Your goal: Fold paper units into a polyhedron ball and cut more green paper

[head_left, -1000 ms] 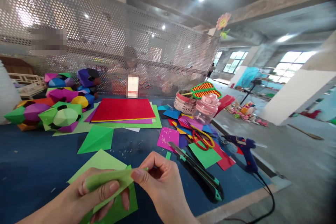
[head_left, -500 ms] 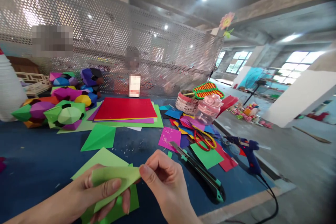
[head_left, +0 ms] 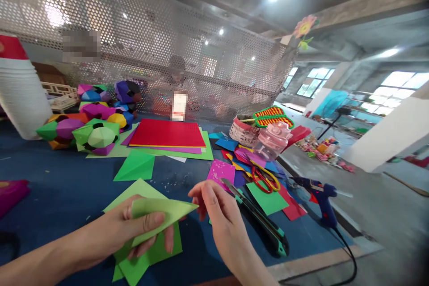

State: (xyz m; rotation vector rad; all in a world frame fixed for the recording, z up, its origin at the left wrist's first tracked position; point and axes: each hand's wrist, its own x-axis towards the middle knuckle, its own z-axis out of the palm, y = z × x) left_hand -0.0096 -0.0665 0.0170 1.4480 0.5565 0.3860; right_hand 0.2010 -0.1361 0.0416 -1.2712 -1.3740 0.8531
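Observation:
My left hand (head_left: 120, 225) pinches a folded sheet of light green paper (head_left: 169, 211) between its thumb and fingers. The fold tapers to a point on the right. Just past that point, my right hand (head_left: 224, 219) is off the paper, its fingers loosely bent and apart with nothing in them. Beneath the left hand lie a light green square sheet (head_left: 140, 187) and darker green sheets (head_left: 169, 243), partly covered by the hand. Farther back is a creased green sheet (head_left: 136, 166). A utility knife (head_left: 259, 221) lies right of my right hand, blade out.
A stack of coloured paper (head_left: 167, 133) lies at the back, beside several faceted paper shapes (head_left: 100, 137) and stacked white cups (head_left: 22, 94). On the right are scissors (head_left: 264, 181), paper scraps, a clear jar (head_left: 273, 140), a woven basket (head_left: 243, 130) and a corded glue gun (head_left: 323, 199).
My right hand has let go of the paper's pointed tip and moved slightly right. The left hand still holds the paper. The view has shifted a little left.

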